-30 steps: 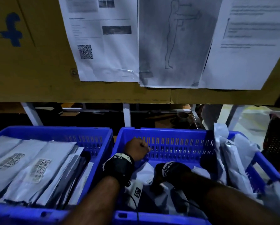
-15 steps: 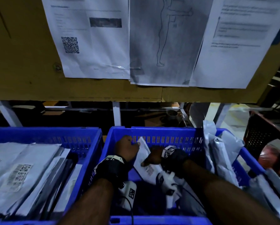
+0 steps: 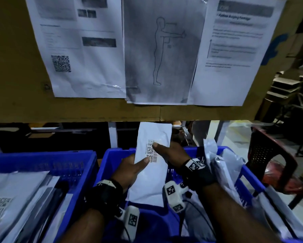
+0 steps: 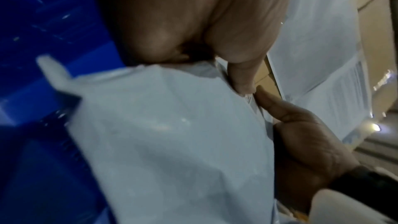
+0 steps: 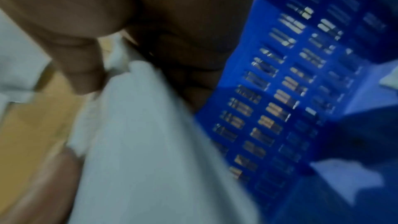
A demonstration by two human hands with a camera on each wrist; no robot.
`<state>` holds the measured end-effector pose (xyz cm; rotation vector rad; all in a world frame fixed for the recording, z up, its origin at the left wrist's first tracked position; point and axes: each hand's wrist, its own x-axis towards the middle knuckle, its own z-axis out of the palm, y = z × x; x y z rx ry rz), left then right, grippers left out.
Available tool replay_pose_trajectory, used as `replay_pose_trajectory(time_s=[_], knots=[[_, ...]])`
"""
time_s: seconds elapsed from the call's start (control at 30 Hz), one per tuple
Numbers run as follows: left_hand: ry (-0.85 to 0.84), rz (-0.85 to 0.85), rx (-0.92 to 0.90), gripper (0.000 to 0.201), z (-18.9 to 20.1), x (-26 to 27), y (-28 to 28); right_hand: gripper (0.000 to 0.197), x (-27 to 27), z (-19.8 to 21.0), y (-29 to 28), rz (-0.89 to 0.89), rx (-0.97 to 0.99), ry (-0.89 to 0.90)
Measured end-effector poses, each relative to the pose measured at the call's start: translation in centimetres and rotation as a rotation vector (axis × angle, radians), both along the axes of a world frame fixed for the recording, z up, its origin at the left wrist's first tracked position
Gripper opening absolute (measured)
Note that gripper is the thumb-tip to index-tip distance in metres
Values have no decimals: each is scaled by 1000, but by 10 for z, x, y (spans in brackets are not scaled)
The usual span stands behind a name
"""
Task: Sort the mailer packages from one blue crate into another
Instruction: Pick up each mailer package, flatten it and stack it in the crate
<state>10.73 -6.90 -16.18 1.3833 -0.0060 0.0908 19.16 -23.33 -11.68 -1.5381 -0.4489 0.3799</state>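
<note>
Both hands hold one white mailer [image 3: 151, 165] upright above the right blue crate [image 3: 112, 155], its barcode label facing me. My left hand [image 3: 131, 166] grips its left edge, thumb across the front. My right hand [image 3: 168, 151] pinches the right edge, thumb on the label. The left wrist view shows the mailer [image 4: 172, 134] between both thumbs. Blurred in the right wrist view, the mailer [image 5: 155, 142] sits before the slotted crate wall [image 5: 280, 91]. The left blue crate [image 3: 42, 160] holds several stacked mailers [image 3: 15, 199].
Several white mailers [image 3: 222, 169] lean against the right crate's right side. A cardboard panel [image 3: 10, 67] with printed sheets [image 3: 161, 50] hangs just above the crates. A dark plastic chair [image 3: 273, 155] stands to the right.
Both hands have lifted the white mailer out of the right crate and raised it upright; a second ago they were down inside the crate.
</note>
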Motion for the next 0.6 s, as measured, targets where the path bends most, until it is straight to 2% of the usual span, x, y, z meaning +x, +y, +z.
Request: replay_pose_trajectory(time_s=[0.17,0.3,0.33,0.47,0.6], knots=[[18,-87,78,48,-7,1,-1,56,18,-3,-13,-69,110,75],[35,-136,116,49,-5,1,0,20,23,-6,-19,-139,100,26],[40,-146,115,48,-5,2,1,17,24,-6,-19,-146,111,31],[49,-178,111,49,-5,1,2,11,24,-1,-18,-171,139,24],[57,-158,142,52,-5,0,2,20,24,1,-18,-217,163,12]])
